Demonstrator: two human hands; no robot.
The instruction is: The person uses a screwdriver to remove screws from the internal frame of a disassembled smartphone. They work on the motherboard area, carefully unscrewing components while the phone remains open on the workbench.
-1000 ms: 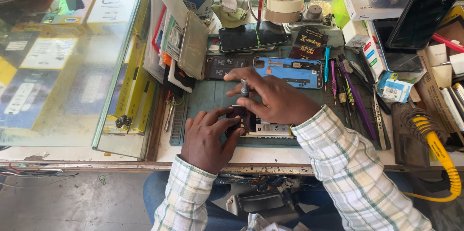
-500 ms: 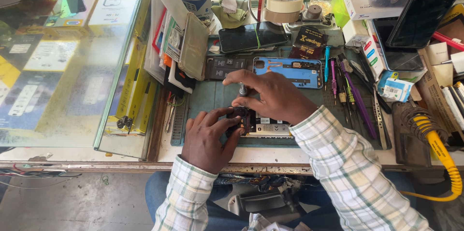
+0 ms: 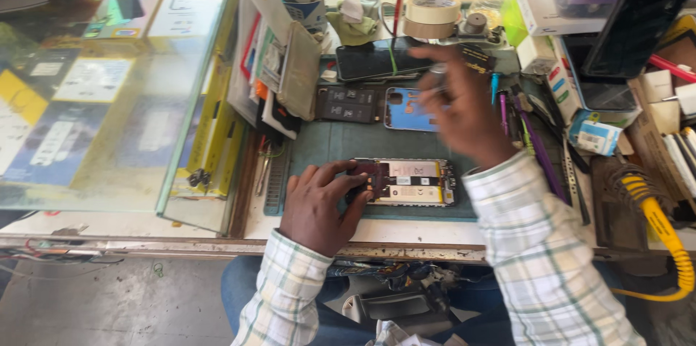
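The left hand rests on the green mat, its fingers curled in a loose grip on the left end of the opened phone, which lies flat near the front edge of the surface. The right hand is raised above the mat, blurred, over the blue phone back; its thumb and forefinger pinch something small and silvery, too blurred to tell what.

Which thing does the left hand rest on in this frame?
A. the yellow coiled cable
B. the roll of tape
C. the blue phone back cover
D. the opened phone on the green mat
D: the left hand has its fingers on the end of the opened phone, which lies on the green mat.
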